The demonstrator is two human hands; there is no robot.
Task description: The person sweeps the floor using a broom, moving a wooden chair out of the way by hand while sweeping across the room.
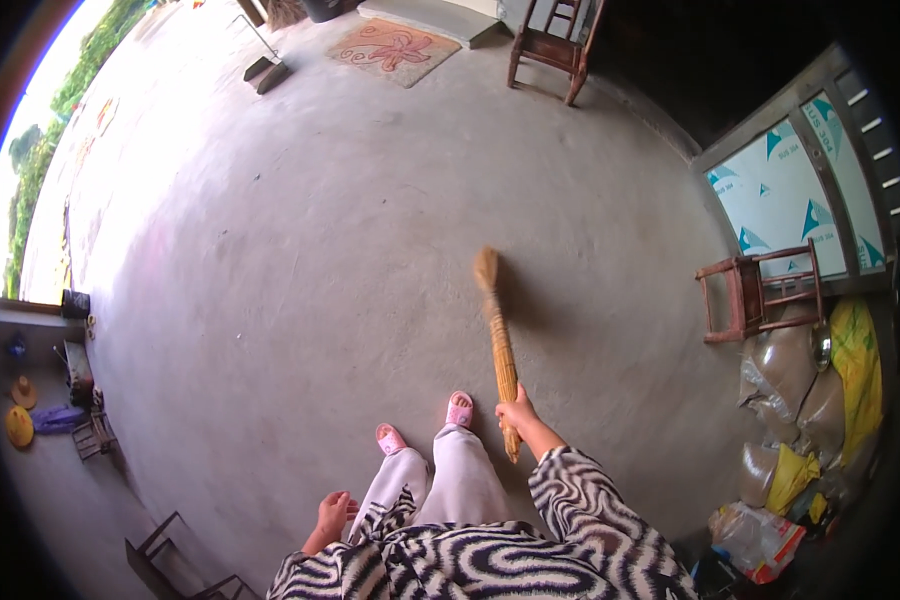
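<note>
My right hand (518, 413) grips the handle of a straw broom (501, 341) near its top end. The broom points away from me, and its bristle end is somewhat blurred over the grey concrete floor (330, 247). A shadow lies to the right of the bristles; whether they touch the floor I cannot tell. My left hand (336, 514) hangs beside my left leg with nothing visible in it, its fingers partly curled. Below me are my feet in pink slippers (460, 409).
A long-handled dustpan (267, 73) and a flower-patterned mat (397, 49) lie at the far side. One wooden chair (551, 52) stands beyond; another wooden chair (736, 298) is at right, near filled sacks (780, 360) and a metal door (780, 187). More chairs (94, 437) line the left wall.
</note>
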